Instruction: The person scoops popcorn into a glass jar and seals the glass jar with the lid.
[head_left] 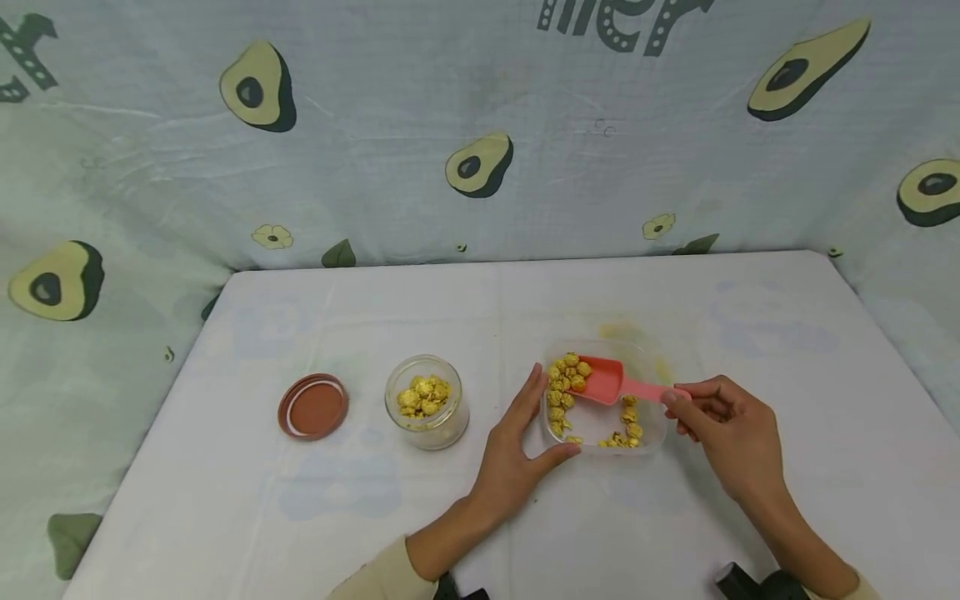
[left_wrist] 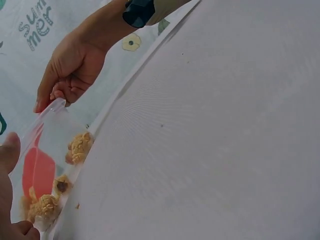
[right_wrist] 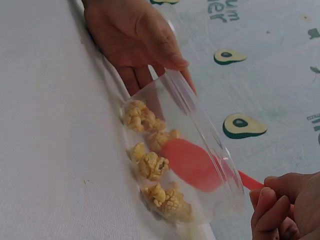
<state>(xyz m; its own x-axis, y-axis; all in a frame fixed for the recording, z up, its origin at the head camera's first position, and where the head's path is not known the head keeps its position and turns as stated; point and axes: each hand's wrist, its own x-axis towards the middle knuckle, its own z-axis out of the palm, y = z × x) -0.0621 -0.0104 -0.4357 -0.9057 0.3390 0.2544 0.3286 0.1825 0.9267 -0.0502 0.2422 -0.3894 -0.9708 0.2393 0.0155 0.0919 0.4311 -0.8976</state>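
A clear plastic container [head_left: 654, 433] holds yellow caramel popcorn [head_left: 557, 398] along its left side and front right corner. My right hand [head_left: 731, 429] pinches the handle of a pink scoop [head_left: 603, 382] between thumb and fingers. The scoop's bowl is inside the container, its front edge against the popcorn at the left; the right wrist view also shows the scoop bowl [right_wrist: 192, 165] through the clear wall. My left hand [head_left: 513, 454] rests against the container's left side, fingers straight and spread, thumb at the front rim.
Left of the container stands a glass jar [head_left: 450, 429] with popcorn in it. Farther left, a brown round lid [head_left: 313, 408] lies on the white-covered table [head_left: 225, 500]. An avocado-print cloth [head_left: 375, 167] hangs behind the table.
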